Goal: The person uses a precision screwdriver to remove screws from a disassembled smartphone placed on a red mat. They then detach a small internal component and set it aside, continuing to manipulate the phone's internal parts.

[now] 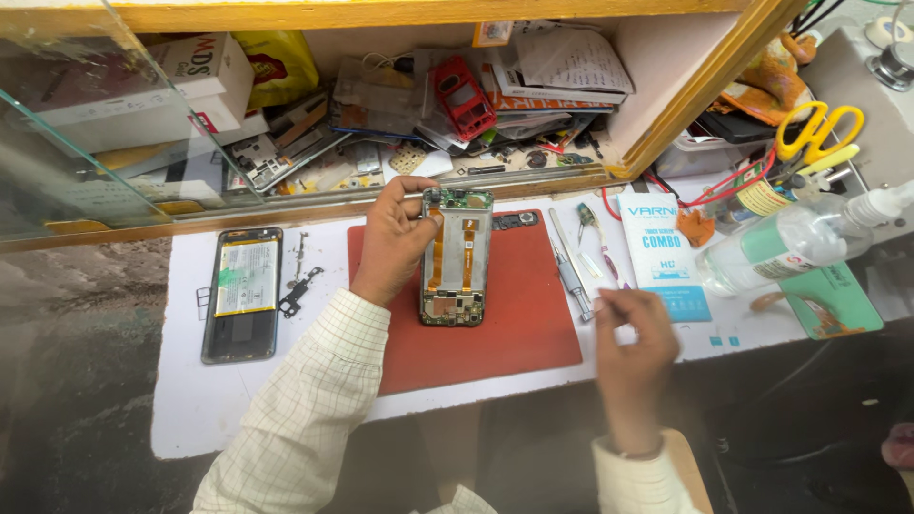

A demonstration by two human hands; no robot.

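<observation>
The left hand [392,243] grips the opened phone [457,257] by its left edge, thumb across the upper corner and fingers curled behind it. The phone lies face down on the red mat [519,324], its circuit boards and orange flex cables exposed, directly right of those fingers.

The right hand [636,347] hovers off the mat's right edge, blurred. Its thumb and forefinger are pinched together near the lower end of the metal tool [571,271]; whether they hold anything I cannot tell. The tool and tweezers [602,249] lie just above these fingertips on the white board [190,400]. A small blue packet [662,252] lies right of the tweezers, beyond the knuckles.

Well left of the left hand, off the mat, lies a phone back [243,295] with its battery showing. A small black bracket [297,292] lies between it and the left wrist. A camera module [515,221] sits on the mat just right of the phone's top.

Farther right of the right hand, a clear spray bottle [795,243] lies on its side, with yellow scissors [817,128] above it. Past the left fingers, an open shelf [400,143] holds a clutter of parts, including a red phone frame [464,95].
</observation>
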